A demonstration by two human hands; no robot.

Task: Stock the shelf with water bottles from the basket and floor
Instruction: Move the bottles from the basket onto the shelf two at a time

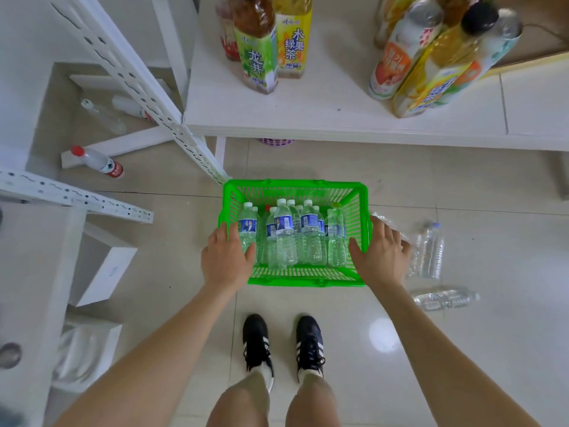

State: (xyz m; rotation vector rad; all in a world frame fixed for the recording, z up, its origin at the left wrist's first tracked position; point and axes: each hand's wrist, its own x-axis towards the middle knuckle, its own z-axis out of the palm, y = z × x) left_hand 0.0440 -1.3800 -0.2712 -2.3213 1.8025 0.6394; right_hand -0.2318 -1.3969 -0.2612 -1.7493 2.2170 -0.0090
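Observation:
A green plastic basket [295,188] stands on the tiled floor below the white shelf [338,118]. Several clear water bottles [284,232] with blue labels stand upright inside it. My left hand [226,257] grips the basket's left rim, thumb inside next to a bottle. My right hand [380,257] grips the right rim, thumb inside, fingers outside. More clear water bottles [429,251] are on the floor right of the basket, and one lies flat [445,298] nearer to me.
Tall tea and juice bottles [261,44] stand on the shelf, more at the right [431,57]. A white perforated rack frame [138,81] rises on the left, with a red-capped bottle [98,161] on the floor beneath. White boxes [104,266] sit left. My shoes [283,343] are behind the basket.

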